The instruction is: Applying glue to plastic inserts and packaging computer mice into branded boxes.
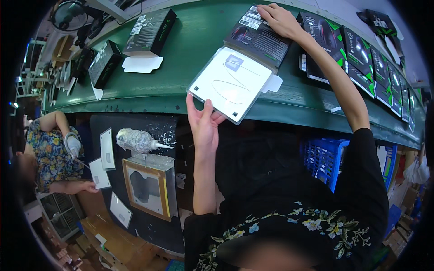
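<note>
Over the near edge of the green worktop (172,92), your left hand (205,119) is pinching the white panel (226,86) by its lower rim — thumb above, fingers underneath. Panel is lying up and rightward of those fingertips, left hand nearer; looks almost square, no clear long axis; flat, smooth, clear-edged. Its far edge is meeting a black printed card box (257,40) — whether inside, cannot tell. White flap (273,84) is jutting right. Your right hand (280,21) is resting on the box's far end, fingers slightly spread.

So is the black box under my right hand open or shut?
Open: at the near end of the black box, a white flap sticks out beside the white panel in your left hand.
</note>
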`<state>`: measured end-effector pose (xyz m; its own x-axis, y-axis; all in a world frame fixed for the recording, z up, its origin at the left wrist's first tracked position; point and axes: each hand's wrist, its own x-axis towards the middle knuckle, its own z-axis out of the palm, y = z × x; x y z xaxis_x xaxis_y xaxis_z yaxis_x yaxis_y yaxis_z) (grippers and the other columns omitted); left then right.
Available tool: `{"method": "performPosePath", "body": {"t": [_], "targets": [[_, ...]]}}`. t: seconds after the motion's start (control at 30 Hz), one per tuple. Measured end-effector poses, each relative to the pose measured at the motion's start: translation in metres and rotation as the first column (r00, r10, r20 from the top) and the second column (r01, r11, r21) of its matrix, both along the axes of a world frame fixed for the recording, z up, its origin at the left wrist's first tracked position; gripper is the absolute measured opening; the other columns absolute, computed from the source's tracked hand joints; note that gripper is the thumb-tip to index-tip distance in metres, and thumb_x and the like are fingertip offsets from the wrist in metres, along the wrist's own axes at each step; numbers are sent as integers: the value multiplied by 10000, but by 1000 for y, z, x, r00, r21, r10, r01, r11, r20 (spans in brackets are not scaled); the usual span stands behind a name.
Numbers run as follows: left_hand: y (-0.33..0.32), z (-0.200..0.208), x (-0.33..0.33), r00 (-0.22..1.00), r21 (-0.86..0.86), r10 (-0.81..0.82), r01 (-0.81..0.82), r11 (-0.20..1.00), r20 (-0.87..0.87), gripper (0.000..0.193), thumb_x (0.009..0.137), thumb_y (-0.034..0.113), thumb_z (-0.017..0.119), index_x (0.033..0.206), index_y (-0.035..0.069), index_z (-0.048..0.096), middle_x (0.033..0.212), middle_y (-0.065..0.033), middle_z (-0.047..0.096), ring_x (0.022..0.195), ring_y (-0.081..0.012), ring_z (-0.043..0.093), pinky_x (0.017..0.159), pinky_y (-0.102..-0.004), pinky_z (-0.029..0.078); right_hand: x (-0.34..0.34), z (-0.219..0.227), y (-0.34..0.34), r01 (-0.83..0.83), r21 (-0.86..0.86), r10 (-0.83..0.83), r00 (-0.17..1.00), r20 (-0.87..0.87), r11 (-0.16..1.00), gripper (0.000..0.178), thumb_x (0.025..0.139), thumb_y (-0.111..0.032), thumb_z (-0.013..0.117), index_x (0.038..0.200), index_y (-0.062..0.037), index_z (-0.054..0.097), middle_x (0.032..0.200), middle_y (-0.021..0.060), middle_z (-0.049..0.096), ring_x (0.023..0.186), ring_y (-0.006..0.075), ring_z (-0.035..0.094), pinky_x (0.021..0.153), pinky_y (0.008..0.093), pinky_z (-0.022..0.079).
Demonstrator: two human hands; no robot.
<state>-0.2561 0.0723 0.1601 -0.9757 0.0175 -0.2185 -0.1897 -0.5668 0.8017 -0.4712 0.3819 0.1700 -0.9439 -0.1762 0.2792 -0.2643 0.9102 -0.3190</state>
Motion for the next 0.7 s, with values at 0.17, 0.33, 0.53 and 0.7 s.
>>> {"method": "performPosePath", "body": {"t": [0.17, 0.33, 0.53, 0.7], "targets": [[-1, -4, -9, 998, -69, 30, -27, 997, 48, 607, 1009, 72, 460, 1517, 104, 129, 1244, -208, 565, 960, -282, 690, 734, -393, 623, -13, -18, -14, -19, -201, 33, 997, 65, 979, 579, 1000, -491, 340, 1332, -64, 546, 1193, 185, 621, 1111, 356, 586, 985, 438, 424], [45, -1, -30, 995, -10, 87, -87, 996, 39, 539, 1029, 74, 402, 1504, 129, 152, 1309, -206, 507, 1039, -289, 659, 778, -371, 606, 1, 11, -36, 110, -221, -78, 986, 148, 969, 588, 1017, -464, 297, 1083, -17, 673, 1123, 259, 625, 1073, 411, 580, 933, 446, 442], [109, -9, -107, 985, 298, -50, -1, 954, 164, 511, 998, 55, 453, 1462, 144, 257, 1366, -156, 467, 1170, -319, 562, 982, -483, 492, 1, 9, -33, 10, -350, 20, 996, 83, 937, 563, 1030, -444, 268, 1213, -69, 645, 1172, 216, 625, 1146, 361, 557, 1009, 404, 393], [134, -18, -107, 993, 393, -32, 73, 917, -110, 425, 927, 8, 533, 1329, 110, 440, 1193, -77, 562, 1093, -197, 575, 919, -378, 499, -24, -2, 19, 87, -818, 102, 979, 176, 569, 738, 972, -670, 252, 1356, -112, 545, 1030, 35, 569, 835, 146, 526, 833, 310, 426]]}}
